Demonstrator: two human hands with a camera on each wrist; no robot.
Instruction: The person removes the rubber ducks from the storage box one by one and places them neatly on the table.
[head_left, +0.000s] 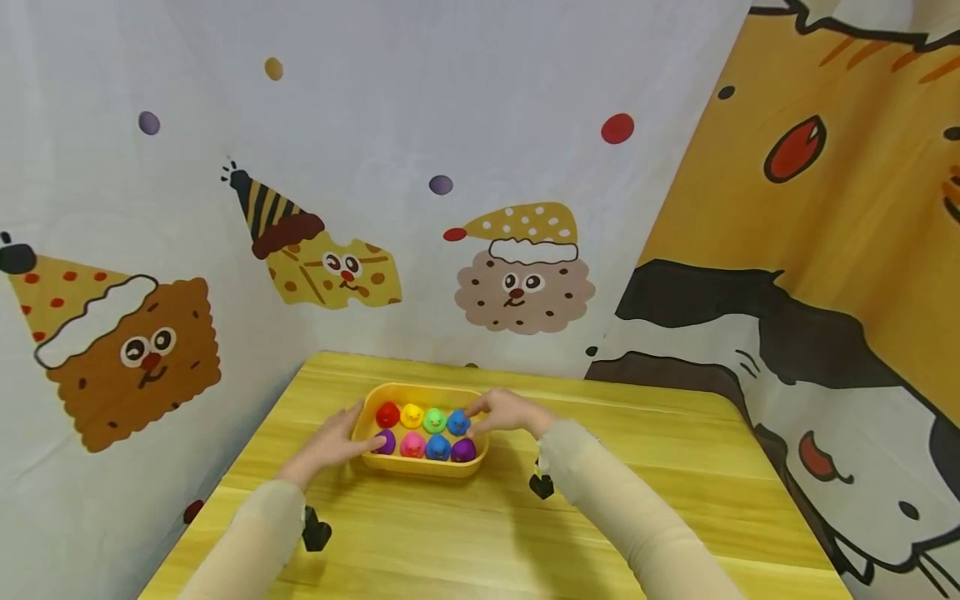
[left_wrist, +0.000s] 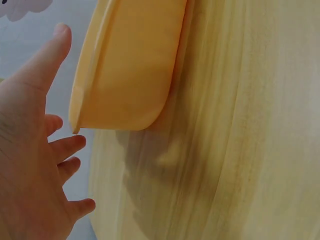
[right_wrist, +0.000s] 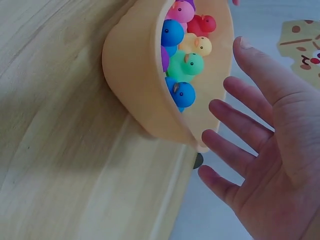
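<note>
A yellow plastic basket [head_left: 420, 468] sits on the wooden table with two rows of rubber ducks inside. Along the far row are a red duck [head_left: 387, 414], a yellow duck [head_left: 412, 416], a green duck [head_left: 434, 420] and a blue duck [head_left: 458, 422]. Purple, pink [head_left: 412, 444] and blue ducks make up the near row. My left hand [head_left: 333, 442] is at the basket's left end, thumb stretched over the rim. At the opposite end is my right hand [head_left: 513, 412], fingers spread and relaxed. Both wrist views show the palms facing the basket, with nothing gripped.
The wooden table [head_left: 450, 542] has rounded far corners and extends around the basket on every side. Behind it hangs a pale cloth [head_left: 420, 100] printed with cartoon snacks in party hats. Larger cartoon animals cover the cloth at the right.
</note>
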